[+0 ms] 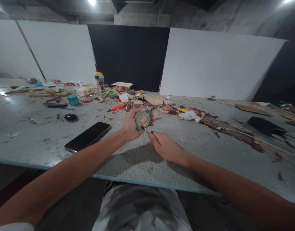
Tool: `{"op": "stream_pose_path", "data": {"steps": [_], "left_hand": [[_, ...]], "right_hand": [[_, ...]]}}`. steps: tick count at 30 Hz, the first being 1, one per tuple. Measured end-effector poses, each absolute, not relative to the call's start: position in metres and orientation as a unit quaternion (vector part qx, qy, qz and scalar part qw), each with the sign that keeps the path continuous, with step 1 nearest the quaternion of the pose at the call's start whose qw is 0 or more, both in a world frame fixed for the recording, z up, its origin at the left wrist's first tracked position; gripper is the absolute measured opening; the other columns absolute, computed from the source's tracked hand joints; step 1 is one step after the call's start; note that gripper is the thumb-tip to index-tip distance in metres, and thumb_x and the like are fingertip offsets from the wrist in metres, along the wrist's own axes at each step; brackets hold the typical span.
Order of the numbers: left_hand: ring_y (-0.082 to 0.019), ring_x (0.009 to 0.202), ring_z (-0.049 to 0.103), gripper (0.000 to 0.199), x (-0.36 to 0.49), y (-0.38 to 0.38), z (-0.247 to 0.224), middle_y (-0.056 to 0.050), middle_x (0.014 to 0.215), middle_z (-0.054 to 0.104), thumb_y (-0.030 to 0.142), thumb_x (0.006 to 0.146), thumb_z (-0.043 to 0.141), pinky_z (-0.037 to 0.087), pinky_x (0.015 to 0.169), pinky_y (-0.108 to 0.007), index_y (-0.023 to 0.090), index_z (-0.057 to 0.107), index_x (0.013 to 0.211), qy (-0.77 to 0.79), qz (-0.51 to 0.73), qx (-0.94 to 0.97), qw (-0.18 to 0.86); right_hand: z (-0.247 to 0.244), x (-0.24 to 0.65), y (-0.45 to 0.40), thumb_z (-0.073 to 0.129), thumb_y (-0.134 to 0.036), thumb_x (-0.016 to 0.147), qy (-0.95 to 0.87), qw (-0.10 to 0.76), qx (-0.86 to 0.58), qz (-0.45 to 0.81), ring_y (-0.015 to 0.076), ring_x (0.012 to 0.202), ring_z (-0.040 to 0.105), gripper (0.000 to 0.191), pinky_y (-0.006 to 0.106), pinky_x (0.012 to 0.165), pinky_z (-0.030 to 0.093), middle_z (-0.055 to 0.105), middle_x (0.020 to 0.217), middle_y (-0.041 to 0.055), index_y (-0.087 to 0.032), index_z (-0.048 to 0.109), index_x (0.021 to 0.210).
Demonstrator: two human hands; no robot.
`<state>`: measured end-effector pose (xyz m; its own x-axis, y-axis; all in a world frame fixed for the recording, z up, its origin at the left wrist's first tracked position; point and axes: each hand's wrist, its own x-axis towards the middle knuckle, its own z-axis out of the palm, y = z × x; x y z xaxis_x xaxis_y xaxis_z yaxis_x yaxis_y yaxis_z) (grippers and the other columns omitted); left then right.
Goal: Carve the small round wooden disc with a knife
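My left hand (131,126) is closed around a round wooden disc (143,118), holding it tilted up above the table. A teal band of paint runs round the disc's edge, and its middle is bare wood with teal patches. My right hand (163,144) pinches a thin paintbrush (147,130) with a light handle, a shiny collar and a dark tip. That tip meets the lower edge of the disc; whether it presses on the surface is too small to tell.
A phone (88,137) and a black mouse-like object (71,117) lie left of my hands. Behind them are a teal pot (73,100), an orange cutter (116,107) and scattered wood scraps (159,101). A bark-covered branch (230,133) stretches along the right. The table edge (147,183) runs before me.
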<state>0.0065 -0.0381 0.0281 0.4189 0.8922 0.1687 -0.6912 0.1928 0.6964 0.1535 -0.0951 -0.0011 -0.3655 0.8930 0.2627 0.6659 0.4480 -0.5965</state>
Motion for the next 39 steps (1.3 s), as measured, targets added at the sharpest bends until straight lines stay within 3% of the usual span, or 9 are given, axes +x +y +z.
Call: {"op": "stream_pose_path", "data": {"steps": [3, 9, 11, 15, 17, 24, 32, 35, 39], "left_hand": [[-0.023, 0.075, 0.068, 0.03, 0.007, -0.038, 0.028, -0.013, 0.08, 0.068, 0.026, 0.084, 0.033, 0.057, 0.066, -0.035, 0.014, 0.061, 0.081, 0.145, 0.522, 0.363, 0.758], [-0.023, 0.077, 0.068, 0.031, 0.006, -0.041, 0.033, -0.012, 0.079, 0.068, 0.027, 0.085, 0.033, 0.057, 0.068, -0.035, 0.015, 0.061, 0.081, 0.129, 0.541, 0.38, 0.739], [-0.023, 0.078, 0.068, 0.03, 0.006, -0.043, 0.034, -0.012, 0.081, 0.068, 0.027, 0.085, 0.033, 0.057, 0.069, -0.036, 0.015, 0.061, 0.081, 0.128, 0.54, 0.375, 0.743], [-0.023, 0.072, 0.067, 0.032, 0.008, -0.044, 0.033, -0.012, 0.081, 0.067, 0.029, 0.085, 0.033, 0.056, 0.063, -0.036, 0.014, 0.062, 0.084, 0.135, 0.528, 0.365, 0.755], [-0.023, 0.07, 0.067, 0.034, 0.008, -0.044, 0.033, -0.012, 0.079, 0.067, 0.03, 0.085, 0.033, 0.055, 0.061, -0.036, 0.013, 0.062, 0.085, 0.134, 0.526, 0.364, 0.757], [-0.023, 0.075, 0.068, 0.032, 0.008, -0.044, 0.033, -0.013, 0.082, 0.068, 0.027, 0.086, 0.032, 0.056, 0.069, -0.037, 0.014, 0.061, 0.083, 0.116, 0.545, 0.357, 0.75], [-0.023, 0.074, 0.067, 0.029, 0.01, -0.045, 0.032, -0.012, 0.081, 0.067, 0.029, 0.084, 0.035, 0.057, 0.069, -0.037, 0.015, 0.061, 0.084, 0.115, 0.536, 0.356, 0.757], [-0.023, 0.074, 0.068, 0.029, 0.01, -0.045, 0.031, -0.012, 0.081, 0.067, 0.028, 0.082, 0.036, 0.057, 0.068, -0.036, 0.014, 0.062, 0.085, 0.111, 0.533, 0.356, 0.76], [-0.023, 0.074, 0.068, 0.029, 0.01, -0.045, 0.03, -0.013, 0.084, 0.068, 0.027, 0.082, 0.035, 0.056, 0.067, -0.036, 0.014, 0.061, 0.084, 0.087, 0.538, 0.362, 0.756]], "right_hand": [[0.001, 0.153, -0.097, 0.039, -0.036, 0.097, -0.804, 0.277, -0.492, 0.186, 0.0129, 0.057, 0.038, 0.032, 0.027, 0.054, 0.027, 0.046, 0.065, 0.0008, -0.021, 0.04, 0.069], [0.003, 0.152, -0.099, 0.011, -0.055, 0.099, -0.663, 0.205, -0.406, 0.595, 0.0095, 0.037, 0.013, 0.044, 0.023, 0.037, 0.019, 0.018, 0.049, -0.0103, -0.025, 0.03, 0.072], [0.003, 0.152, -0.099, 0.016, -0.052, 0.099, -0.698, 0.228, -0.427, 0.529, 0.0097, 0.039, 0.018, 0.043, 0.024, 0.039, 0.021, 0.023, 0.05, -0.0089, -0.024, 0.031, 0.07], [0.004, 0.152, -0.099, 0.037, -0.036, 0.097, -0.801, 0.284, -0.493, 0.188, 0.0127, 0.056, 0.038, 0.032, 0.027, 0.054, 0.026, 0.045, 0.063, -0.0005, -0.021, 0.04, 0.069], [0.005, 0.151, -0.099, 0.04, -0.033, 0.096, -0.807, 0.284, -0.499, 0.138, 0.0134, 0.058, 0.039, 0.029, 0.028, 0.056, 0.025, 0.047, 0.066, 0.0004, -0.021, 0.041, 0.07], [0.007, 0.149, -0.103, 0.016, -0.056, 0.097, -0.669, 0.23, -0.416, 0.571, 0.0105, 0.039, 0.015, 0.043, 0.024, 0.039, 0.019, 0.021, 0.049, -0.0101, -0.025, 0.028, 0.07], [0.004, 0.149, -0.1, 0.035, -0.036, 0.098, -0.81, 0.289, -0.49, 0.14, 0.0143, 0.059, 0.04, 0.031, 0.029, 0.057, 0.026, 0.05, 0.068, 0.0013, -0.021, 0.042, 0.072], [0.007, 0.149, -0.101, 0.031, -0.04, 0.099, -0.798, 0.282, -0.484, 0.222, 0.0131, 0.055, 0.038, 0.034, 0.028, 0.053, 0.026, 0.044, 0.063, -0.0008, -0.022, 0.038, 0.07], [0.01, 0.148, -0.104, 0.014, -0.054, 0.098, -0.714, 0.225, -0.44, 0.497, 0.0109, 0.041, 0.018, 0.043, 0.025, 0.042, 0.022, 0.024, 0.051, -0.0081, -0.025, 0.027, 0.069]]}}
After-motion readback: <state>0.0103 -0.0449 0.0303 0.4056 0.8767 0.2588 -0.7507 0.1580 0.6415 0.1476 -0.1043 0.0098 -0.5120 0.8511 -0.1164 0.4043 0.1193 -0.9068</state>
